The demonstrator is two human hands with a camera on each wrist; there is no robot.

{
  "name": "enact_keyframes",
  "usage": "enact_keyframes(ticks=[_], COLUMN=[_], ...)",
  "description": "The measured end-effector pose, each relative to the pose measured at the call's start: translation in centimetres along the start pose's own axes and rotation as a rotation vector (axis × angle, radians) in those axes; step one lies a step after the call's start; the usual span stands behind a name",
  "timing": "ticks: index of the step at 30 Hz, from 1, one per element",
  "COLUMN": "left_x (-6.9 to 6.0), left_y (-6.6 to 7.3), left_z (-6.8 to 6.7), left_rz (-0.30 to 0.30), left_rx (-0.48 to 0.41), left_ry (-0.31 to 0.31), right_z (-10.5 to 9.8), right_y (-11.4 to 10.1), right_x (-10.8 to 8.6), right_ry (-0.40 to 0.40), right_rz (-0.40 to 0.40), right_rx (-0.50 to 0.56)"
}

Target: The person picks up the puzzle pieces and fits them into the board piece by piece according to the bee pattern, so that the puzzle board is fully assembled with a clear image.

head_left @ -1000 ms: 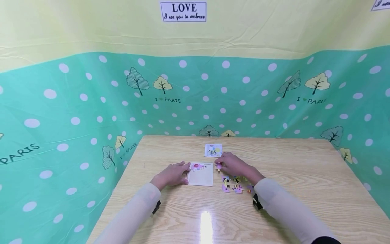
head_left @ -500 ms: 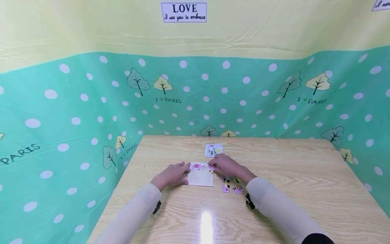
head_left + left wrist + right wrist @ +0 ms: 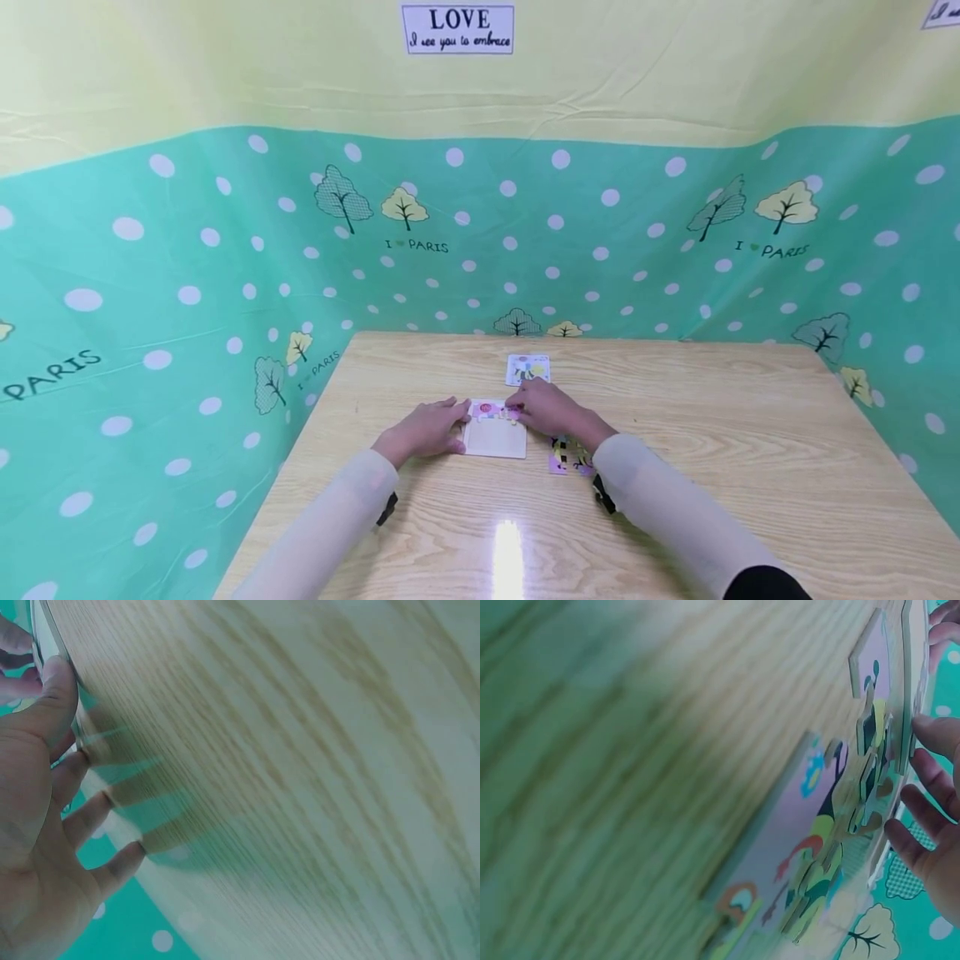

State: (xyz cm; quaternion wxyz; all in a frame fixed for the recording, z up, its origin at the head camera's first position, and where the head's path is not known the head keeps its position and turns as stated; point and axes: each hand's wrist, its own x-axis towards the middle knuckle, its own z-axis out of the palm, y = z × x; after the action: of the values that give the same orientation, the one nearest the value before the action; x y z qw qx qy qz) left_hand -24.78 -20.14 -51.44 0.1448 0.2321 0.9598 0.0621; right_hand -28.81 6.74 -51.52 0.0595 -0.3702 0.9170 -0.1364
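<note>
A shallow white puzzle tray (image 3: 495, 439) lies flat on the table, with joined pink jigsaw pieces (image 3: 487, 409) along its far edge. My left hand (image 3: 426, 430) steadies the tray's left side, thumb near one corner and forefinger near the other. Its other fingers stretch out over the wood in the left wrist view. At the tray's far right corner, my right hand (image 3: 551, 408) holds a jigsaw piece (image 3: 513, 416) down in the row. That hand partly covers the piece, and its grip is hard to see. In the right wrist view the thumb touches the tray's edge.
Loose jigsaw pieces (image 3: 558, 463) with bee patterns lie right of the tray, partly under the right wrist; several show in the right wrist view. A small picture card (image 3: 528, 367) lies beyond the tray. A patterned cloth (image 3: 555, 250) stands behind the table (image 3: 697, 400).
My right hand has carried a jigsaw piece leftward from beside the tray into its far right corner, against the pink row. The left hand has stayed at the tray's left side.
</note>
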Motion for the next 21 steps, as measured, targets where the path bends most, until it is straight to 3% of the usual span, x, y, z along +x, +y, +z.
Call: enact_keyframes(ticks=[15,21], left_x=[0.02,-0.05], left_y=[0.07,0.3], left_z=[0.05,-0.03], left_rz=[-0.008,-0.011], left_rx=[0.006,0.003], left_ry=[-0.004,-0.009], right_z=[0.17,0.12], right_y=[-0.35,-0.5], right_x=[0.81,0.83], right_ry=[-0.028,-0.008], right_rz=[0.028,0.067], right_rx=[-0.033,0.011])
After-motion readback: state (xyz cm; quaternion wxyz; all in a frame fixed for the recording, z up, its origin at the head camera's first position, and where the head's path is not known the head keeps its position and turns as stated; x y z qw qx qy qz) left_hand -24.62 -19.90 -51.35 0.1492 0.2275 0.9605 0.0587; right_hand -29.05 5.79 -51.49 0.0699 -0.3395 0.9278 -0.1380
